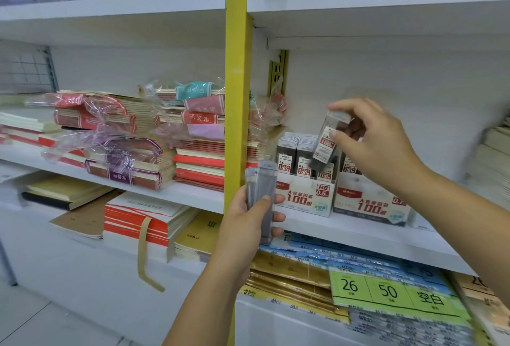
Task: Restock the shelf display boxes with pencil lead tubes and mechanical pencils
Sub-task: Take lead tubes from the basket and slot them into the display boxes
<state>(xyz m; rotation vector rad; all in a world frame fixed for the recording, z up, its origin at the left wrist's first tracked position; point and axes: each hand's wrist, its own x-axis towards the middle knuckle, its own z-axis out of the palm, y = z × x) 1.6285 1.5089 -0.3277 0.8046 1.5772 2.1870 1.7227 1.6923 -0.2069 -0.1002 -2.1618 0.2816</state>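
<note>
The person's right grip (369, 138) pinches one lead tube (327, 141) between thumb and fingers. The tube is tilted, just above the rows of tubes standing in the display box (306, 199) marked HB 0.5. A second display box (369, 203) stands just beside it on the right, both on the white shelf (345, 231). The left grip (248, 224) is curled round a small bunch of tubes (262, 188), held upright by the yellow post (238, 97). Wrapped notebooks (154, 136) are stacked on the shelf to the left.
</note>
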